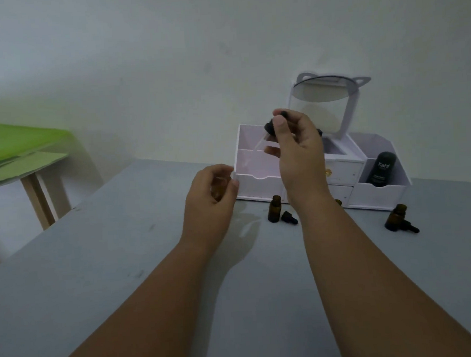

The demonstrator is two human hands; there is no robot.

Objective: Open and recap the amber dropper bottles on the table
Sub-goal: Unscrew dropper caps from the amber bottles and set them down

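Note:
My right hand (295, 144) is raised above the table and pinches a black dropper cap (271, 125), whose clear glass pipette (257, 146) slants down to the left. My left hand (210, 196) curls round a small amber bottle (217, 192), mostly hidden by the fingers. An open amber bottle (274, 208) stands on the grey table (96, 269) with a loose black dropper cap (289, 217) lying beside it. Another amber bottle (395, 217) stands at the right with a dropper cap (411, 227) lying against it. A further bottle (338, 201) peeks out behind my right wrist.
A white organiser (256, 179) with drawers and a round mirror (320, 91) stands at the table's back, against the wall. A black Kahf bottle (382, 168) sits in its right compartment. A green-topped wooden stool (20, 147) stands off to the left.

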